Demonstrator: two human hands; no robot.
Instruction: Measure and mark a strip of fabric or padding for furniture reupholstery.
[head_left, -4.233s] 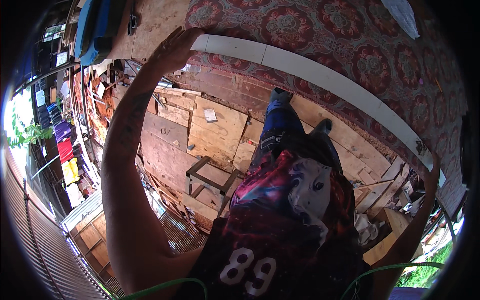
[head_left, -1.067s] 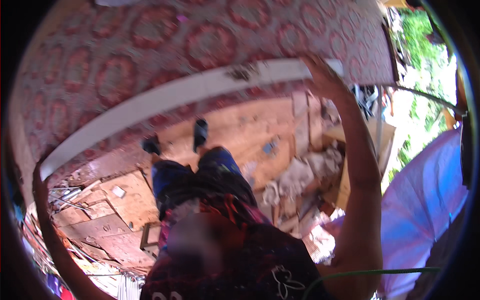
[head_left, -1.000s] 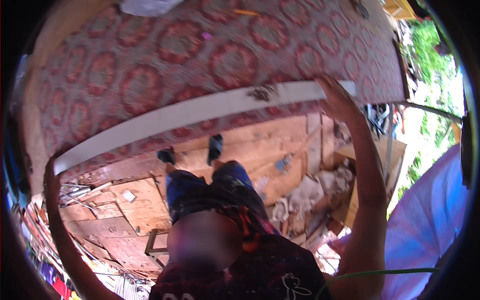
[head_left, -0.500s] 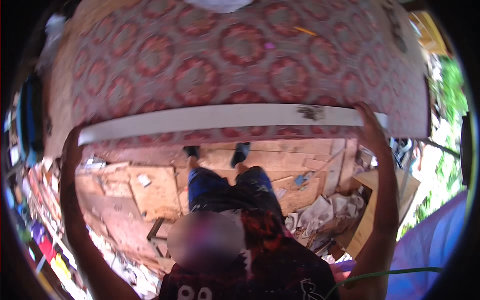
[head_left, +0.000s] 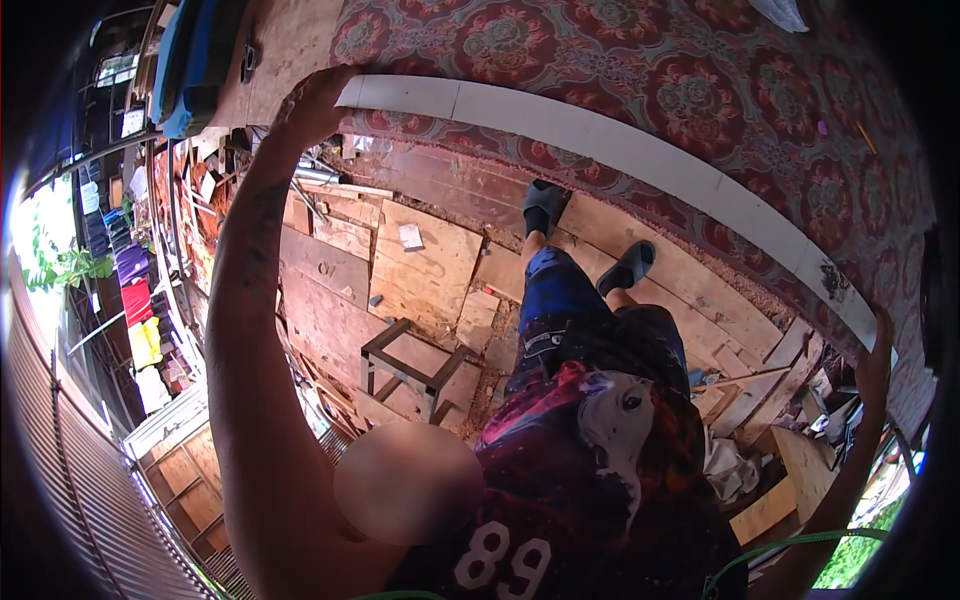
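Note:
A long white flat strip lies across the near part of a red flower-patterned sheet covering the worktop. It looks curved through the lens. My left hand grips its left end, fingers over the edge. At the far right end, my right hand is closed on the strip, partly in shade. A dark smudge marks the strip close to my right hand. Thin lines cross it near the left end.
An orange pencil and a small purple piece lie on the sheet. Below, a wooden stool frame stands on plywood flooring. Crumpled pale cloth and a wooden box are at lower right. Blue padded material hangs at upper left.
My view has swung to the left, so the strip now runs slanting down to the right. Both hands remain at its ends.

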